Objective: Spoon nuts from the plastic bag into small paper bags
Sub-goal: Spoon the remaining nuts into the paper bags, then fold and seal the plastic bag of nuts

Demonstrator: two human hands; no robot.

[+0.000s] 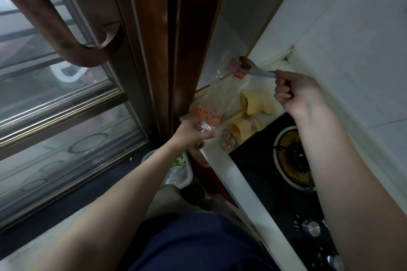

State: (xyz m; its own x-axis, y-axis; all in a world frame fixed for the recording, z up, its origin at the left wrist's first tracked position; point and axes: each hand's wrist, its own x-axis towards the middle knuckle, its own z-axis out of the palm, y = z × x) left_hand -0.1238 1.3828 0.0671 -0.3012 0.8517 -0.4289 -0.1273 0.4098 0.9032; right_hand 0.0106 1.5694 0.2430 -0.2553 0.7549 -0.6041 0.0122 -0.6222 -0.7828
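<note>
Stove (293,160) close to me, black, on white counter (242,185). My left hand (193,132) pinches edge of plastic bag (211,114) at counter edge. Nuts (228,141) lie inside, beside it. Two paper bags (248,116) stand next, mouths open. Farther back, my right hand (295,92) grips spoon (253,68) handle, fist tight. Spoon bowl holds nuts, up over bag's far end.
</note>
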